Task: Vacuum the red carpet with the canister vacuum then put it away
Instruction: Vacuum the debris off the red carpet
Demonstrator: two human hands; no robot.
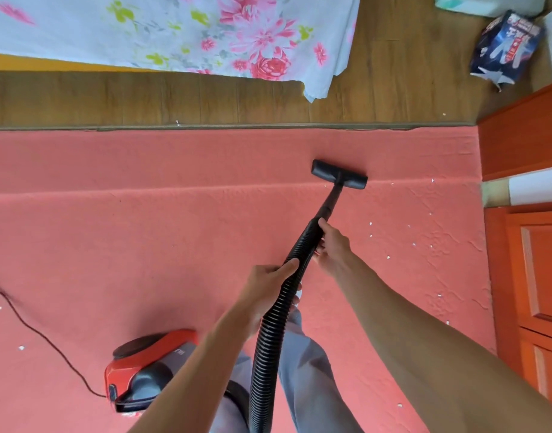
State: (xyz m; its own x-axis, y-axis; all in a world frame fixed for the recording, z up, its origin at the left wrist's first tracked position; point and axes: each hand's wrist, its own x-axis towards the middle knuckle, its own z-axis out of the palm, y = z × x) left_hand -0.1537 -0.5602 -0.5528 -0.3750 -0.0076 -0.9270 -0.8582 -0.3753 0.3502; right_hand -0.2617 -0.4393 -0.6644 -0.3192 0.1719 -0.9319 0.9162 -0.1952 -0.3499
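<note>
Right now the floor nozzle (339,174) sits flat on the red carpet (143,214), on a crease line, well ahead of both hands. The wand (331,201) has its long axis pointing away from the person, tipped slightly right. The right hand (331,248) is nearer the nozzle, fingers wrapped where the wand meets the hose (278,307). The left hand (268,282) grips the ribbed hose just behind, thumb on top. Both arms reach forward. White scraps (413,244) lie right of the nozzle, so the next stroke likely swings right. The canister vacuum (146,367) sits low left beside the left forearm, cord (34,326) trailing left.
</note>
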